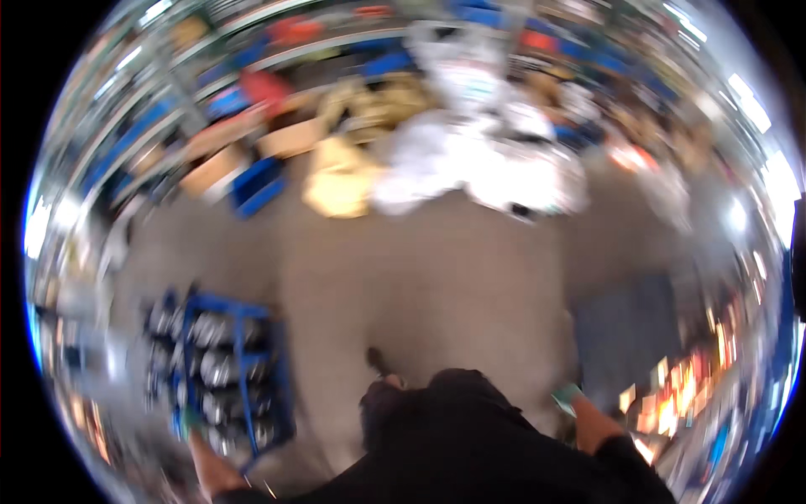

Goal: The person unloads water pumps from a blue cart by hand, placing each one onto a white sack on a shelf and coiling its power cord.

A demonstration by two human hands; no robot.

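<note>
My left hand (190, 422), in what looks like a green glove, hangs low at the left, next to a blue metal rack (243, 361). Rounded silvery-grey parts (220, 368) fill that rack in rows. Whether the hand touches the rack is too blurred to make out. On the other side, my right hand (567, 397) hangs by my body, also with green over it, close to a dark grey mat or panel (628, 336). Motion smears the fingers of both hands, and nothing held shows clearly.
Brown floor (420, 269) stretches ahead. Across the far side lie white bags (512, 168), a yellow sack (337, 178), cardboard boxes (294, 137) and a blue bin (256, 185). Shelving (311, 46) with red and blue bins stands behind them. Orange-lit stacked items (680, 395) are at the right.
</note>
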